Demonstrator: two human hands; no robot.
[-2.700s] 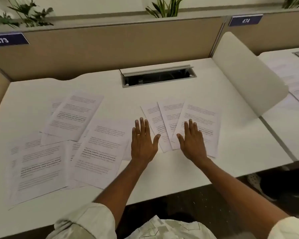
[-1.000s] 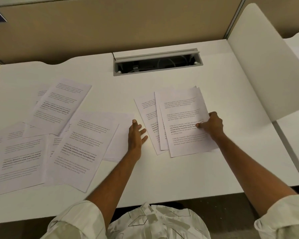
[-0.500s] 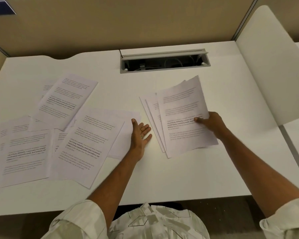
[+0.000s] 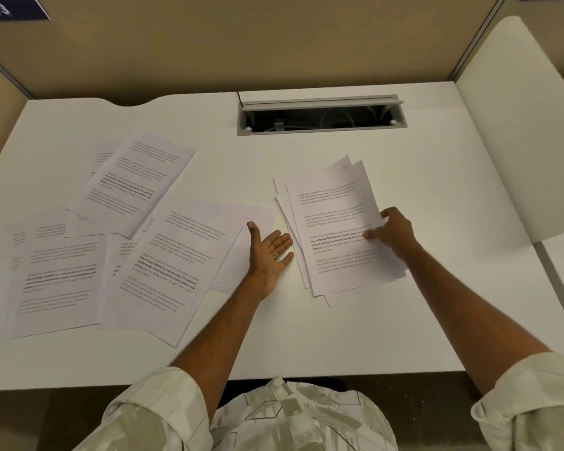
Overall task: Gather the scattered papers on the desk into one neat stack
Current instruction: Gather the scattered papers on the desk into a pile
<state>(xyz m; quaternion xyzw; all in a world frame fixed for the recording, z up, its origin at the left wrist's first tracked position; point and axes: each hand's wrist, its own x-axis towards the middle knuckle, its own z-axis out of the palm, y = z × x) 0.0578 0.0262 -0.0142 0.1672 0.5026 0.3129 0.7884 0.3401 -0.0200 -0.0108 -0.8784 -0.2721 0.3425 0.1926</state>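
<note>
Right hand point(image 4: 393, 234) I keep pinched on small printed white paper stack point(image 4: 339, 229) to square it; left hand point(image 4: 269, 252) spread open as backstop.

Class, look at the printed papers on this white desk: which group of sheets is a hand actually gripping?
The small bundle of white printed sheets on the right: the right hand pinches its edge. The left hand lies open, palm up, beside the loose left-side sheets.

We see white papers point(image 4: 339, 229) with grey and bold black print on a white desk point(image 4: 437, 196). We see tan partitions point(image 4: 241, 43), a grey cable tray point(image 4: 319, 131), a navy label point(image 4: 10, 8) with white numerals, and pale sleeves point(image 4: 163, 415) with faint line patterning.
</note>
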